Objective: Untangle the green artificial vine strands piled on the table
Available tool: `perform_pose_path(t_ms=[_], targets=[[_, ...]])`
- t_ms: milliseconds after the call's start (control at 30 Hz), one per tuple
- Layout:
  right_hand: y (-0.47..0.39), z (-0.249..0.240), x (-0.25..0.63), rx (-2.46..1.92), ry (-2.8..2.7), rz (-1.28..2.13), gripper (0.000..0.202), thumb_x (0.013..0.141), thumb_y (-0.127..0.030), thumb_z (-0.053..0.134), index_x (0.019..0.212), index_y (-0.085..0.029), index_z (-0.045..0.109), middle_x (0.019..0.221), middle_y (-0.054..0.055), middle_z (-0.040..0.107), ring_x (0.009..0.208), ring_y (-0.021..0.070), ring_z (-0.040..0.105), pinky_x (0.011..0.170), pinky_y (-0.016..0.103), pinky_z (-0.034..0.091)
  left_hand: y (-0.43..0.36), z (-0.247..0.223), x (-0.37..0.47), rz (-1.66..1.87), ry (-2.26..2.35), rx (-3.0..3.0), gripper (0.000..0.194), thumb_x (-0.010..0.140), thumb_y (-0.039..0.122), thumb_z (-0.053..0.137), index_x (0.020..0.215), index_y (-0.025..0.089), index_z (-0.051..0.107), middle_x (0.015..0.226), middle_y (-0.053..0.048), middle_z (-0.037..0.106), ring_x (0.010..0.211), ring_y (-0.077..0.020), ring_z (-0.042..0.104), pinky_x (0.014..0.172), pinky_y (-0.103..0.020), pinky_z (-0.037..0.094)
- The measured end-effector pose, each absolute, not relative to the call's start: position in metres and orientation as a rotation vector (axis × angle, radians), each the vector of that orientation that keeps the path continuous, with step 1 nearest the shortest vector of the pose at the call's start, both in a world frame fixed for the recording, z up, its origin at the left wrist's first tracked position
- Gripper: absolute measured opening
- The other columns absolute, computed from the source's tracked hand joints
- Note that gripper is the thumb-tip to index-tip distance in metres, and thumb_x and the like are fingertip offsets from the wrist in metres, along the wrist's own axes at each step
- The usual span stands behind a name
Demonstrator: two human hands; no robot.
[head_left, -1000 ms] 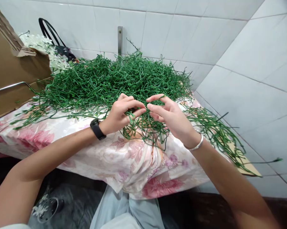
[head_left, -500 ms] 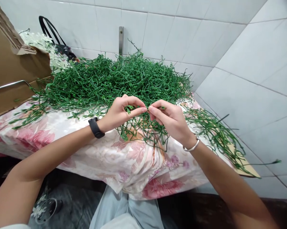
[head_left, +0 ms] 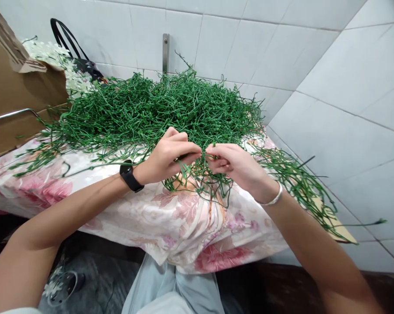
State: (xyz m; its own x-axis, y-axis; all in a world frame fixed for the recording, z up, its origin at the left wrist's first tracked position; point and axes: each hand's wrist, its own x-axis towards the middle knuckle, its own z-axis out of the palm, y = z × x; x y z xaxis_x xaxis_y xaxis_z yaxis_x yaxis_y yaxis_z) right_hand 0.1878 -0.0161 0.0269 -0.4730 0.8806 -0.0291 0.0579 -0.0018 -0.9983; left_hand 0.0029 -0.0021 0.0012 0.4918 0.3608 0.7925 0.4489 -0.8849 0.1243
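The left hand (head_left: 166, 157) and the right hand (head_left: 234, 168) meet fingertip to fingertip, the fingers of both pinching thin green stems (head_left: 197, 172) between them; the big green pile (head_left: 157, 109) lies just behind the fingers on the counter (head_left: 125, 209)

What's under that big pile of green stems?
The green stems lie on a pink flowered cloth, which drapes over the front edge. A bare tan board corner shows at the right. The cloth hides whatever else holds it up.
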Motion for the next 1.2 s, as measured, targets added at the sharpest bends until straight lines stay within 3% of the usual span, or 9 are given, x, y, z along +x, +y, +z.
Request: perform_pose_path(t_ms=[200,367,567,700,800,867,967,1067,1200], targets=[[-0.032,0.028,0.184,-0.955,-1.956,0.672,0.02,0.073,-0.031,0.063,0.089,-0.021,0.056,0.051,-0.007,0.031,0.046,0.0059,0.023,0.045,0.023,0.017,-0.004,0.009,0.0,-1.679,-1.014,-2.886,0.018,0.077,0.033,0.057,0.074,0.016,0.064,0.066,0.001,0.06,0.061,-0.0092,0.049,0.061,-0.025,0.035],[-0.031,0.023,0.185,-0.929,-2.008,0.393,0.014,0.082,-0.031,0.051,0.078,-0.019,0.058,0.059,-0.002,0.045,0.05,0.0068,0.032,0.049,0.024,0.023,-0.006,0.011,0.0,-1.65,-0.97,-2.957,0.018,0.078,0.033,0.057,0.075,0.017,0.065,0.069,-0.001,0.062,0.064,-0.01,0.05,0.061,-0.025,0.036],[-0.025,0.024,0.182,-0.931,-1.819,1.151,0.024,0.085,-0.035,0.045,0.069,-0.017,0.049,0.056,-0.002,0.045,0.047,0.0054,0.038,0.045,0.022,0.027,-0.005,0.008,0.0,-1.468,-0.787,-2.727,0.011,0.08,0.026,0.055,0.079,0.018,0.063,0.061,0.002,0.054,0.059,-0.0089,0.045,0.066,-0.027,0.033],[-0.017,0.028,0.189,-0.933,-1.651,1.715,0.022,0.084,-0.029,0.045,0.067,-0.015,0.047,0.052,-0.004,0.037,0.044,0.0037,0.031,0.042,0.02,0.022,-0.005,0.005,0.001,-1.439,-0.685,-2.618,0.01,0.081,0.022,0.054,0.08,0.018,0.063,0.058,0.002,0.052,0.058,-0.009,0.044,0.065,-0.028,0.032],[-0.011,0.03,0.195,-0.965,-1.551,1.786,0.022,0.084,-0.028,0.043,0.067,-0.014,0.047,0.052,-0.006,0.029,0.042,0.003,0.024,0.042,0.021,0.019,-0.005,0.006,0.0,-1.468,-0.729,-2.566,0.01,0.08,0.023,0.055,0.079,0.018,0.063,0.058,0.002,0.052,0.057,-0.0087,0.042,0.065,-0.028,0.033],[-0.009,0.031,0.198,-1.005,-1.578,1.52,0.021,0.083,-0.03,0.046,0.071,-0.014,0.051,0.053,-0.005,0.032,0.044,0.0039,0.026,0.043,0.022,0.02,-0.004,0.009,-0.001,-1.534,-0.837,-2.594,0.011,0.079,0.026,0.055,0.078,0.018,0.063,0.062,0.002,0.055,0.058,-0.0089,0.043,0.067,-0.028,0.034],[-0.007,0.03,0.2,-1.07,-1.688,0.819,0.016,0.08,-0.032,0.051,0.078,-0.017,0.056,0.058,-0.002,0.041,0.05,0.0067,0.033,0.047,0.023,0.025,0.0,0.011,-0.003,-1.71,-1.063,-2.819,0.02,0.082,0.029,0.047,0.079,0.016,0.062,0.068,-0.001,0.058,0.058,-0.0093,0.045,0.062,-0.027,0.037],[0.0,0.024,0.203,-1.14,-1.784,0.251,0.015,0.08,-0.031,0.051,0.087,-0.019,0.058,0.068,0.001,0.048,0.058,0.01,0.042,0.057,0.026,0.035,0.007,0.01,-0.003,-1.917,-1.165,-3.03,0.031,0.082,0.022,0.032,0.082,0.013,0.062,0.082,-0.005,0.061,0.059,-0.0099,0.047,0.058,-0.026,0.04],[0.012,0.015,0.207,-1.285,-1.942,-0.05,0.043,0.076,-0.037,0.054,0.115,-0.022,0.05,0.098,0.007,0.052,0.091,0.0213,0.05,0.08,0.039,0.038,0.016,0.005,-0.004,-2.072,-1.173,-3.115,0.034,0.075,0.015,0.032,0.091,0.012,0.061,0.088,-0.007,0.062,0.072,-0.0128,0.054,0.067,-0.028,0.044]])
